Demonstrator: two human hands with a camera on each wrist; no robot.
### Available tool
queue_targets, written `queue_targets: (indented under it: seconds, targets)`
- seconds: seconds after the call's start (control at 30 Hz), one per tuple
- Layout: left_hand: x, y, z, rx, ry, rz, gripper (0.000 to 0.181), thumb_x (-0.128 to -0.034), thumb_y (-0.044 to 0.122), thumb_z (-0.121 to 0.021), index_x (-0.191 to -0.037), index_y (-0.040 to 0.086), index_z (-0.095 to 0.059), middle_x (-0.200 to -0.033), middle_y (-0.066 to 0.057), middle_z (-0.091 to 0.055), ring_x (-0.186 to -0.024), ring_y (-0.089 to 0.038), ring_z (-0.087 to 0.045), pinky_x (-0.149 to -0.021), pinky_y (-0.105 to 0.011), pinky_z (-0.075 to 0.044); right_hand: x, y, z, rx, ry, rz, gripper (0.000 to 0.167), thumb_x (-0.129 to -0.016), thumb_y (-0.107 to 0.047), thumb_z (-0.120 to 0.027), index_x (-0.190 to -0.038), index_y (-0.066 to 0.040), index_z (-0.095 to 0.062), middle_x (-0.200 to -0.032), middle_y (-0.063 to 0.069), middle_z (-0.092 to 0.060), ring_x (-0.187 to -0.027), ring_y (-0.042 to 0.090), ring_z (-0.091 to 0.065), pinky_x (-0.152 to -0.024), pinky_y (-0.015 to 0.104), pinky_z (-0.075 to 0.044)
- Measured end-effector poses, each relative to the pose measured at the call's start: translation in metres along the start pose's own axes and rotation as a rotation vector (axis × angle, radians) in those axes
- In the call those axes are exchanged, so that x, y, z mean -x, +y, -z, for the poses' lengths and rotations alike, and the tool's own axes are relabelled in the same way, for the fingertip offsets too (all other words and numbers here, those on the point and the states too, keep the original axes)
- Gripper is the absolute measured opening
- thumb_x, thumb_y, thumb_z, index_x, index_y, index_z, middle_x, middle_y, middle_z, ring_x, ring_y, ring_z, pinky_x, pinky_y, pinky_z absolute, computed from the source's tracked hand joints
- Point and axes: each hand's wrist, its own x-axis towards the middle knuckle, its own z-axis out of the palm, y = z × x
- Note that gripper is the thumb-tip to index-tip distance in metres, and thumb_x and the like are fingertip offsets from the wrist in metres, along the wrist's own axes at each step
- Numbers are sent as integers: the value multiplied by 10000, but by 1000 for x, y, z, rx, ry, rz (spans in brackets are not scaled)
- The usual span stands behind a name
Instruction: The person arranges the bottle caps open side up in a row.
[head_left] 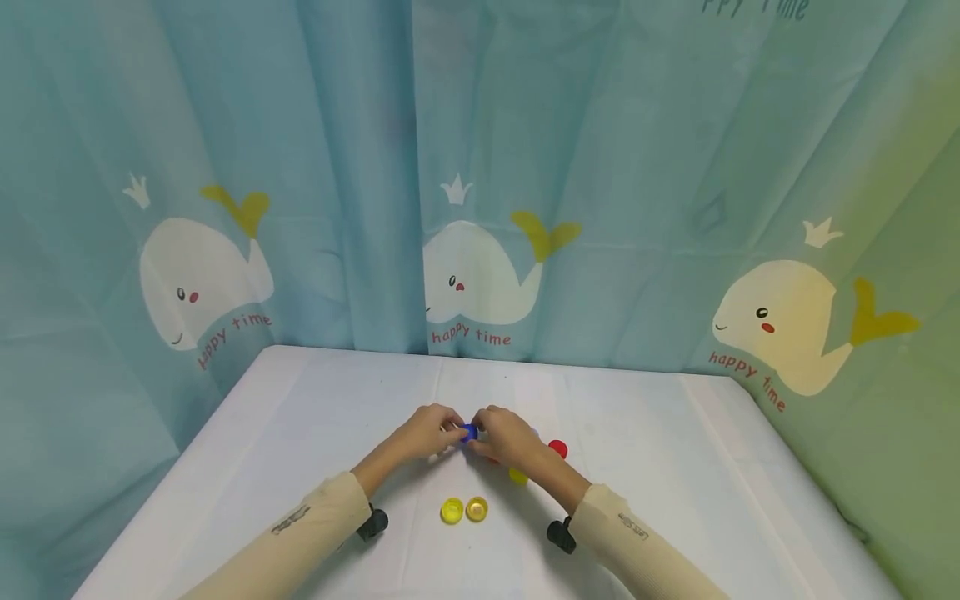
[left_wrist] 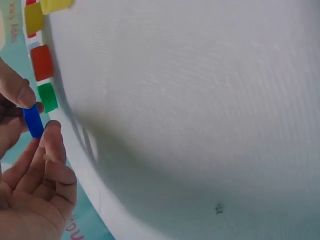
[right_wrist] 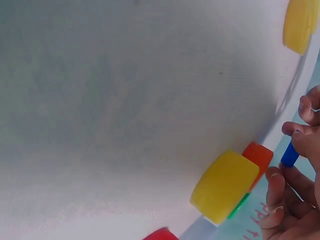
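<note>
A blue disc (head_left: 469, 432) is between the two hands above the table. The left hand (head_left: 426, 432) has its bent thumb and fingers at the disc's left side, and the right hand (head_left: 508, 435) grips it from the right. In the left wrist view, the blue disc (left_wrist: 33, 121) stands on edge between the fingertips of the left hand (left_wrist: 40, 185) and the right hand (left_wrist: 12, 92). The right wrist view shows the blue disc (right_wrist: 290, 154) partly covered by fingers.
Two yellow discs (head_left: 452, 511) lie nearer the body. By the right hand are a red disc (head_left: 558, 448) and another yellow disc (head_left: 518, 476). The left wrist view also shows an orange-red disc (left_wrist: 42, 63) and a green disc (left_wrist: 48, 97). A curtain (head_left: 637, 183) hangs behind the table (head_left: 300, 450).
</note>
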Motion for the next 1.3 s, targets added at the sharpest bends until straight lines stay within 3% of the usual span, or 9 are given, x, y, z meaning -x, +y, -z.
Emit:
queue_targets:
  seconds: [0.13, 0.3, 0.43, 0.67, 1.03, 1.17, 1.3]
  targets:
    - [0, 2, 2, 33, 54, -7, 161, -894, 131, -649, -970, -11, -663, -738, -32, -633, -584, -178, -600, -499, -244, -444, 1, -1, 3, -38, 22, 17, 279, -835, -211, -728, -1026, -26, -643, -888, 32, -636, -736, 98, -560, -702, 207, -493]
    - [2, 5, -1, 89, 97, 41, 124, -876, 113, -668, -924, -1, -673, -721, -40, -646, -599, -189, -605, -516, -251, -447, 4, 0, 4, -225, -4, -16, 245, -830, -152, -730, -1006, -13, -629, -845, 18, -638, -704, 95, -560, -636, 190, -487]
    - [6, 10, -6, 142, 129, 82, 134, -859, 96, -680, -932, -16, -670, -742, -52, -662, -643, -205, -624, -550, -258, -469, 8, 4, 2, -357, 16, -27, 236, -817, -117, -740, -989, -4, -627, -831, 19, -657, -735, 120, -611, -657, 212, -510]
    - [7, 21, -7, 181, 202, 25, 196, -856, 74, -683, -1009, -47, -668, -806, -66, -687, -676, -215, -640, -566, -266, -487, 14, 11, 9, -511, 58, -59, 243, -854, -154, -704, -1031, -7, -627, -830, 6, -655, -722, 124, -621, -655, 240, -523]
    - [9, 24, -8, 124, 173, -54, 114, -871, 126, -680, -948, 43, -686, -829, 1, -647, -676, -104, -573, -607, -255, -489, 24, 15, 22, -577, 7, -52, 160, -893, -145, -659, -1010, -38, -642, -900, 121, -691, -721, 194, -645, -653, 269, -530]
    - [13, 23, -7, 110, 169, -92, 112, -862, 192, -697, -922, 98, -702, -825, 32, -656, -699, -116, -581, -626, -257, -489, 31, 13, 23, -581, 18, -38, 132, -885, -110, -661, -989, -38, -623, -857, 116, -690, -700, 230, -653, -627, 292, -536]
    - [15, 22, -6, 151, 127, -122, 109, -862, 226, -698, -907, 127, -710, -823, 45, -671, -696, -189, -629, -621, -266, -500, 38, 9, 24, -571, 27, -19, 100, -877, -70, -659, -961, -51, -609, -847, 86, -691, -716, 207, -660, -616, 264, -529]
